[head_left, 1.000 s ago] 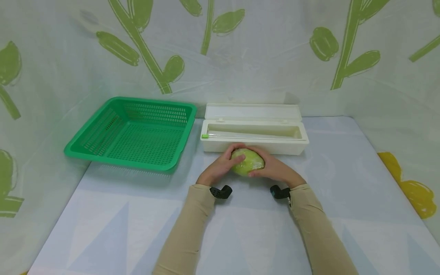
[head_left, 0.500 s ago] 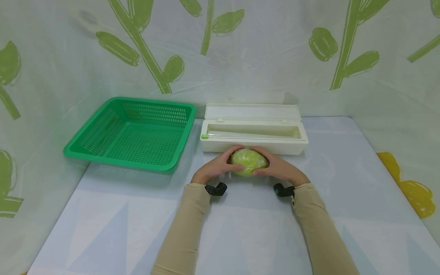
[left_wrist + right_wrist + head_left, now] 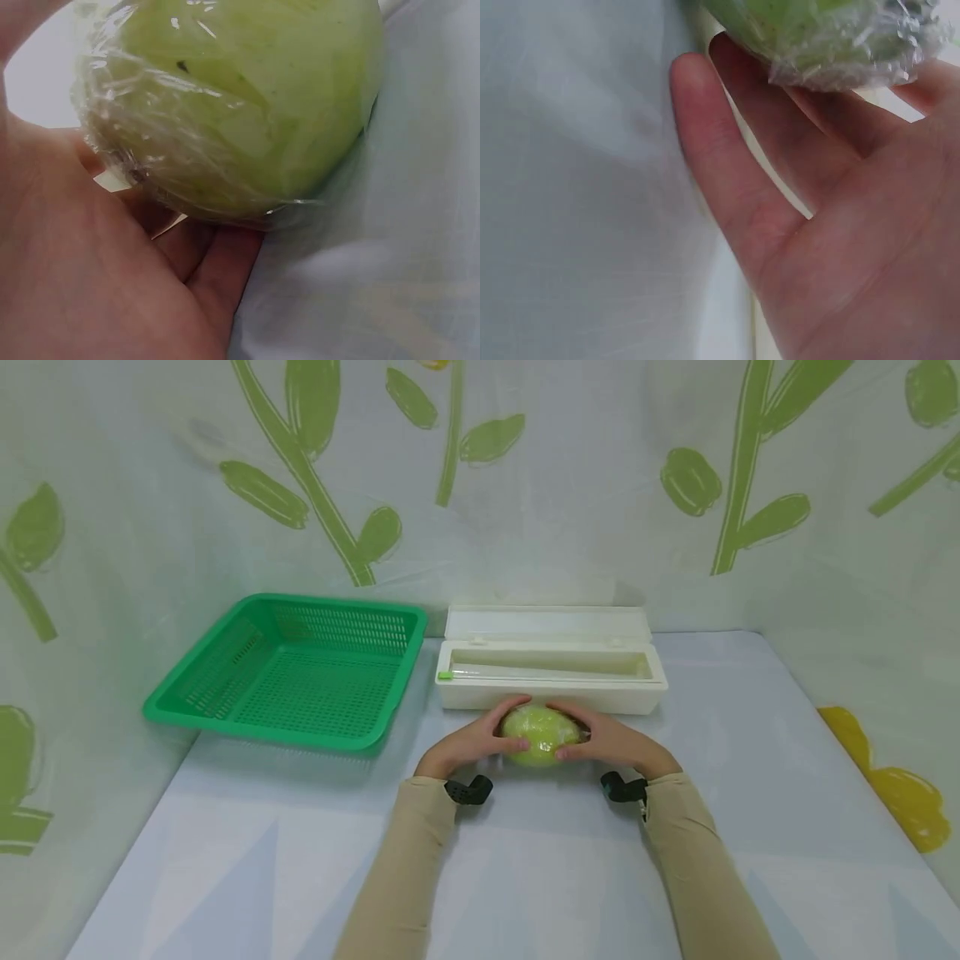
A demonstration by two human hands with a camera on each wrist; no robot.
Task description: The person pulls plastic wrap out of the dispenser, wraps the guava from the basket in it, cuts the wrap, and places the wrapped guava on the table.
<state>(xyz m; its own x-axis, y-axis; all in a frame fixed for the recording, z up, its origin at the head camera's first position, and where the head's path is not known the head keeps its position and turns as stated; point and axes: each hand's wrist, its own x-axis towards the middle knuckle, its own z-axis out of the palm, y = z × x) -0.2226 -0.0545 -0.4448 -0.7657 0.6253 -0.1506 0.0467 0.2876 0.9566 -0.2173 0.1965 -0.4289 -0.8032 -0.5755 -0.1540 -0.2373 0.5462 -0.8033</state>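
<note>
A rounded, pale green fruit (image 3: 538, 727), covered in clear cling film, sits between the two hands just in front of the white box; its exact kind is hard to tell. My left hand (image 3: 467, 747) grips its left side, thumb on the near face and fingers behind. On the other side my right hand (image 3: 621, 745) holds it in the same way. In the left wrist view the film (image 3: 161, 124) is wrinkled on the palm side of the fruit. Bunched film (image 3: 855, 56) shows above my right fingers (image 3: 720, 157) in the right wrist view.
Behind the hands stands a long white cling film box (image 3: 551, 698), its lid (image 3: 547, 623) raised and a green slider (image 3: 446, 676) at its front left. A green plastic basket (image 3: 255, 732) is at the back left. Patterned curtains hang behind and beside the table (image 3: 540, 877).
Both hands have spread slightly apart around the fruit, and the left thumb has shifted lower on it. The head view has tilted up a little, so everything appears lower.
</note>
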